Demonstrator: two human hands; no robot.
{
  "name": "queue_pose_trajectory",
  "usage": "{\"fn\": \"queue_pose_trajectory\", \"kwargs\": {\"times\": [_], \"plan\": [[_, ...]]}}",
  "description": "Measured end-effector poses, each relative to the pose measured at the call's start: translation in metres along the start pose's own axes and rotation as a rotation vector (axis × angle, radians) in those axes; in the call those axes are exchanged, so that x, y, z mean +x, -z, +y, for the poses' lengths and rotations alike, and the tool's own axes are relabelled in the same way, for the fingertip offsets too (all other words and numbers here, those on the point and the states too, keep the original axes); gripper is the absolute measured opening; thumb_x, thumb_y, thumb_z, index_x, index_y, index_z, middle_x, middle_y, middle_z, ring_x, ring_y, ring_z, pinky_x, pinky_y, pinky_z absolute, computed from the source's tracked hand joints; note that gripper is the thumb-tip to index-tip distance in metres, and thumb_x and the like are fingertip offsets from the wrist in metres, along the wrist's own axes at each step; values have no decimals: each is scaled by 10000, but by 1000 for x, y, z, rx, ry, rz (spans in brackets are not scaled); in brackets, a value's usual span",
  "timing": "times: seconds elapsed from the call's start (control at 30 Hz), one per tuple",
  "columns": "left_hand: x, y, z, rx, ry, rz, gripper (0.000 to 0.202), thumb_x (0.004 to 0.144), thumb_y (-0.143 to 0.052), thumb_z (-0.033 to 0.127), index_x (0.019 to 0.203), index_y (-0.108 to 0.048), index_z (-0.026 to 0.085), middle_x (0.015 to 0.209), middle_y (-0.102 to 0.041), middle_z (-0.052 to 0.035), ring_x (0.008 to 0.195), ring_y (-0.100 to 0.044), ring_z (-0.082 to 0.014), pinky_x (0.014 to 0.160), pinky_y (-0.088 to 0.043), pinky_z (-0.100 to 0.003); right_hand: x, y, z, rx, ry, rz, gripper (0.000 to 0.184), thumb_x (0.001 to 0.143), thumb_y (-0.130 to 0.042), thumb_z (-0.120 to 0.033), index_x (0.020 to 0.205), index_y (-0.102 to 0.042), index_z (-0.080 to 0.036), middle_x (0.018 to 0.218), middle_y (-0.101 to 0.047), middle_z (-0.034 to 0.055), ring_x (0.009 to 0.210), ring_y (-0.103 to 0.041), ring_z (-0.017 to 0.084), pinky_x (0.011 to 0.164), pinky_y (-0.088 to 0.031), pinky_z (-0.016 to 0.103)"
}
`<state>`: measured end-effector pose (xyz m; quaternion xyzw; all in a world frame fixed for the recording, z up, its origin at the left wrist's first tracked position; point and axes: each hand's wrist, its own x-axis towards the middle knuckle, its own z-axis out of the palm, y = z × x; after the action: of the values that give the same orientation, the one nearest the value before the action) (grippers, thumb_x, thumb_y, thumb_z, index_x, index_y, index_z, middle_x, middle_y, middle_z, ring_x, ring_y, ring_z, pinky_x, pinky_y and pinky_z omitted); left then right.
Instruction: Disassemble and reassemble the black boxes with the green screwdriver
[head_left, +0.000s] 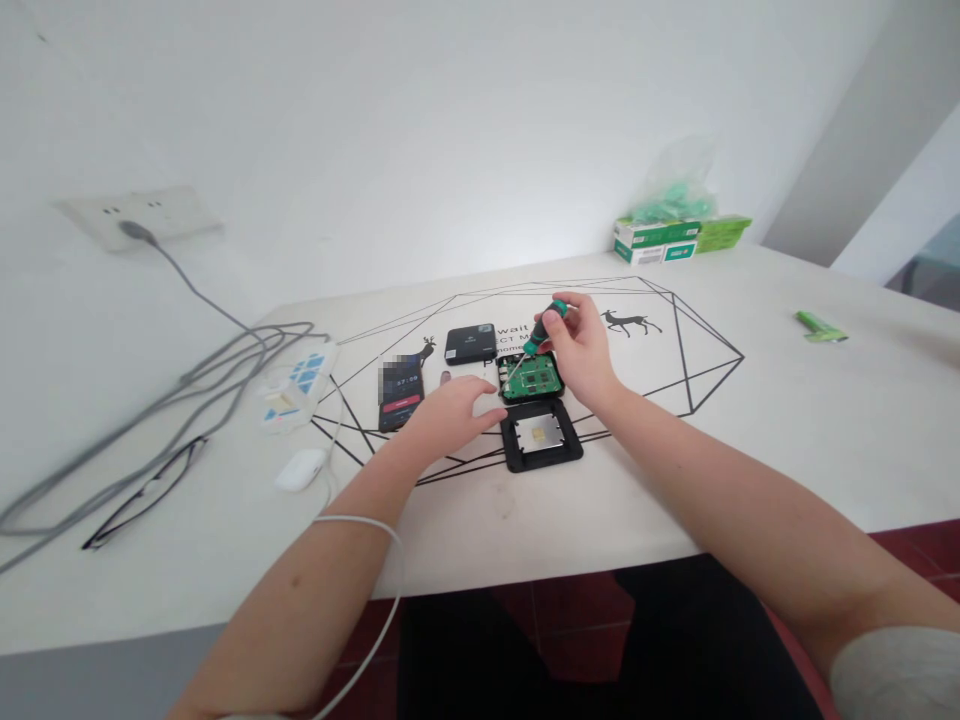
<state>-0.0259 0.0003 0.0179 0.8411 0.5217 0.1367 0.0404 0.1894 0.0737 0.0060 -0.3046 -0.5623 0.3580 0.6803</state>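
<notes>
My right hand [579, 340] grips the green and black handle of a screwdriver [545, 328]. The slim shaft slants down to the left, its tip at the left edge of a green circuit board [536, 378] in a black casing. Beside that edge is my left hand [459, 412], thumb and fingers apart; whether it touches the casing I cannot tell. Nearer to me lies a black cover [574, 450] with a silver metal plate on its inside. Behind the left hand sits a closed black box [471, 343] with a pale label.
A phone [401, 392] lies left of the hands. Further left are a power strip [300, 390], a white earbud case [301, 470], glasses [142, 495] and looped grey cables [217, 370]. Green and white boxes [656, 240] stand at the back right, a green wrapper [820, 327] at the right.
</notes>
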Motion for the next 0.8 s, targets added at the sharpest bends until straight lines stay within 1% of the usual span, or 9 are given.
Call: {"fn": "queue_pose_trajectory", "kwargs": {"times": [0.07, 0.17, 0.23, 0.37, 0.53, 0.63, 0.8], "plan": [[0, -1, 2, -72, -48, 42, 348, 978, -626, 442, 1165, -704, 159, 1204, -748, -113, 1127, -682, -298, 1021, -505, -419, -2, -2, -3, 8, 3, -4, 492, 895, -669, -646, 1199, -540, -282, 900, -650, -6, 774, -665, 141, 588, -599, 255], [0, -2, 4, -135, -96, 76, 232, 987, -597, 360, 1060, -714, 174, 1111, -767, -93, 1046, -700, -271, 977, -513, -394, -4, -4, -5, -2, 23, -11, 462, 916, -657, -625, 1206, -530, -289, 887, -640, -17, 739, -648, 127, 574, -590, 240], [1, -1, 4, -153, -110, 80, 204, 1000, -567, 328, 993, -713, 186, 1053, -772, -78, 985, -706, -257, 940, -514, -385, -4, -4, -5, 6, 27, -12, 457, 918, -660, -622, 1202, -529, -289, 886, -638, -18, 717, -639, 119, 566, -585, 233], [3, -1, 3, -140, -112, 81, 206, 1006, -562, 328, 934, -703, 197, 980, -768, -57, 911, -698, -242, 874, -506, -365, -2, -2, -6, 42, 20, -13, 486, 894, -688, -640, 1192, -535, -287, 893, -642, -9, 730, -644, 124, 569, -585, 236], [3, -1, 1, -112, -105, 62, 211, 997, -594, 343, 874, -689, 200, 911, -761, -43, 850, -689, -231, 812, -487, -339, -4, -4, -9, 3, 33, -19, 476, 918, -651, -641, 1212, -521, -291, 914, -642, -6, 715, -633, 121, 575, -595, 247], [4, -2, 0, -94, -108, 63, 236, 1002, -592, 356, 856, -688, 198, 887, -759, -47, 835, -685, -234, 801, -480, -340, -5, -4, -10, -10, 37, -25, 479, 917, -648, -641, 1215, -522, -288, 912, -645, -7, 699, -622, 118, 576, -601, 253], [4, -1, 2, -108, -99, 70, 234, 1008, -577, 354, 888, -706, 200, 919, -770, -49, 861, -691, -236, 821, -485, -340, -6, -4, -9, -16, 60, -29, 459, 923, -649, -621, 1221, -525, -294, 918, -652, -2, 743, -633, 138, 584, -606, 270]]}}
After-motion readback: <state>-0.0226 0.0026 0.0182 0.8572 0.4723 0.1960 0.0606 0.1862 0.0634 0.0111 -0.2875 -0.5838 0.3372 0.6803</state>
